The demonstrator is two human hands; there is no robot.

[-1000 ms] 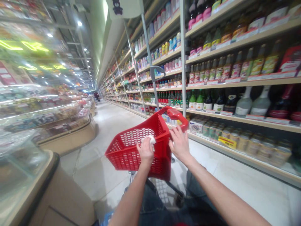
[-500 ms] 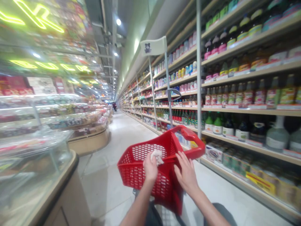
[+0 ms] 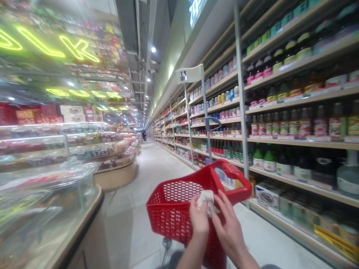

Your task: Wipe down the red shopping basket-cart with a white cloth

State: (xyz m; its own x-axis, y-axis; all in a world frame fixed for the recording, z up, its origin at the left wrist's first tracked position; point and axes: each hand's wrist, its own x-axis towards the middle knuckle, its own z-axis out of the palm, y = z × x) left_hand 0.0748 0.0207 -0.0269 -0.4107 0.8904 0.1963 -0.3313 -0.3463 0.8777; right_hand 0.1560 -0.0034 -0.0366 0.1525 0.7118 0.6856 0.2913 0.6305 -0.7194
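A crumpled white tissue point(image 3: 206, 200) is between my two hands, above the near side of a red plastic shopping basket cart point(image 3: 171, 220). My left hand point(image 3: 198, 216) is closed around the tissue from the left. From the right, the thumb and fingers of my right hand point(image 3: 228, 222) meet on the tissue's edge. Just behind my right hand is the cart's thick red handle point(image 3: 241, 186). A pole with a pale flag-shaped sign point(image 3: 192, 74) rises beyond the basket.
On the right stand long shelves point(image 3: 303, 142) of bottles, cans and cartons. A glass-topped counter point(image 3: 92, 209) with a curved edge is close on the left, with another rounded display point(image 3: 117, 177) beyond. The pale floor aisle point(image 3: 151, 157) runs ahead; a person point(image 3: 144, 135) is far off.
My right hand has left the basket rim and come together with my left hand at the tissue. The view has shifted, so the surroundings appear lower and farther right.
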